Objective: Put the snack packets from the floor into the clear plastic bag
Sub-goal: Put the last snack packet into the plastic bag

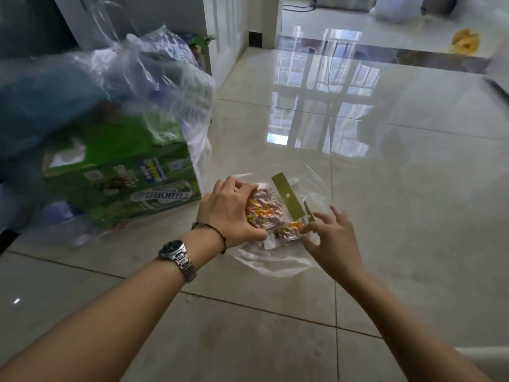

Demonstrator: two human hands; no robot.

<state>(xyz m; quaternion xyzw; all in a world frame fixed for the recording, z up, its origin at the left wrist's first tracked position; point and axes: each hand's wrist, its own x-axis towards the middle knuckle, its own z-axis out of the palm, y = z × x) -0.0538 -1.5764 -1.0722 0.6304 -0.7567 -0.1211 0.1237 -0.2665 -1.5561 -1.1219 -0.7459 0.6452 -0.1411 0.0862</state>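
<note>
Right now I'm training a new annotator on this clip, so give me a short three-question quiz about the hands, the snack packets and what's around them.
1. True or false: the left hand rests on the snack packets.
2. Which wrist carries the metal watch?
A. left
B. right
C. neither
3. Fill in: the box to the left of the clear plastic bag is mainly ____ in colour.

Key
1. True; its fingers curl over the packets, while the right hand is spread, fingertips at the packets' near corner.
2. A.
3. Green; it stands on the tiled floor.
</note>
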